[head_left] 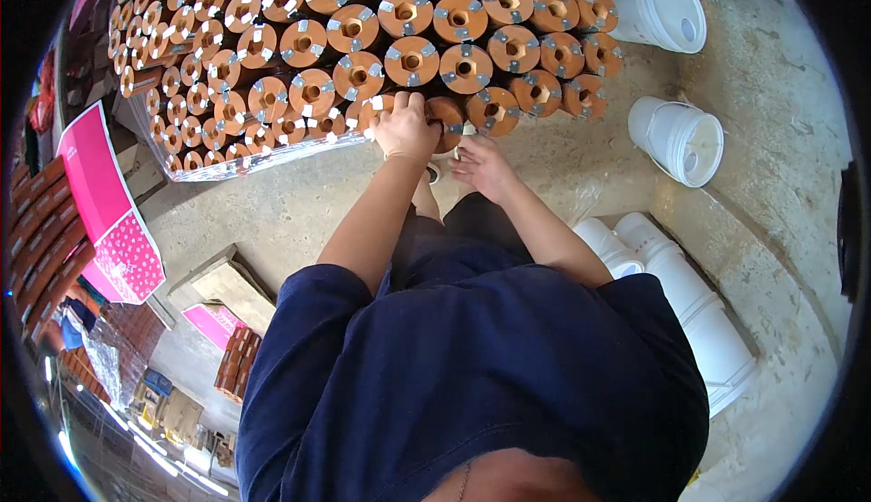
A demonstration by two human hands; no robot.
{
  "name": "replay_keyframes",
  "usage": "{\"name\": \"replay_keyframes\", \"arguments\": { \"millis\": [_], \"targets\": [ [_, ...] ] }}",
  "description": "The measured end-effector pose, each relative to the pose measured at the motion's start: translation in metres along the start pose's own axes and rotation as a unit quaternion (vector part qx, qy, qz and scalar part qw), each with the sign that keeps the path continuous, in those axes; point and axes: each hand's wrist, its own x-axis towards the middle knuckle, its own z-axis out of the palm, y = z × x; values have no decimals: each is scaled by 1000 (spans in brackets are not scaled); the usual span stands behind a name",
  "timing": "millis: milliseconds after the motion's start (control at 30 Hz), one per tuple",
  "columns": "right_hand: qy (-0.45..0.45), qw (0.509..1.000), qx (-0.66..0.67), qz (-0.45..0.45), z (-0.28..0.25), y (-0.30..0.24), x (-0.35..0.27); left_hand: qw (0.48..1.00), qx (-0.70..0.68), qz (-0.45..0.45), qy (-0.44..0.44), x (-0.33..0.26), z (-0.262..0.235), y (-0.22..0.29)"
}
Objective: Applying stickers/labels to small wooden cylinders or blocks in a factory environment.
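Brown cylinders with round ends and central holes point(406, 12) lie stacked in rows in front of me, most with small white or grey patches on their rims. My left hand point(408, 132) is at the lowest row, its fingers curled against the edge of a brown cylinder point(446, 114) whose end shows no patches that I can make out. Just right of that same end is my right hand point(484, 166), with bent fingers and a small white piece point(468, 129) at the fingertips. The fingers partly hide how that piece is held.
Clear plastic wrap point(272, 159) edges the stack's base. White buckets point(667, 10) lie or stand at the right, more point(694, 316) beside my right arm. Pink printed sheets point(100, 162) and stacked brown pieces point(45, 230) are at the left. A flat board point(234, 292) lies on the floor.
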Motion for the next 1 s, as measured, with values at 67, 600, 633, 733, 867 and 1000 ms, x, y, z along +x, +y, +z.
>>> {"name": "replay_keyframes", "arguments": {
  "millis": [67, 600, 633, 733, 867, 1000],
  "targets": [
    [3, 999, -40, -6, 13, 1, 0, 1000, 7, -12, -1, 2, 0, 4],
    [11, 981, 157, -116, 20, 18, 46, 966, -190, 129, 118, -21, 25, -35],
    [6, 981, 152, -121, 18, 18, 47, 965, -180, 139, 129, -22, 26, -38],
    [5, 981, 145, -131, 18, 20, 49, 957, -138, 129, 219, -35, 10, -37],
    [-19, 983, 159, -93, 19, 12, 47, 909, -309, -82, 268, -34, 19, -43],
    [-63, 983, 155, -76, 10, 2, 37, 710, -661, -243, 24, -23, 40, -62]
  ]
}}
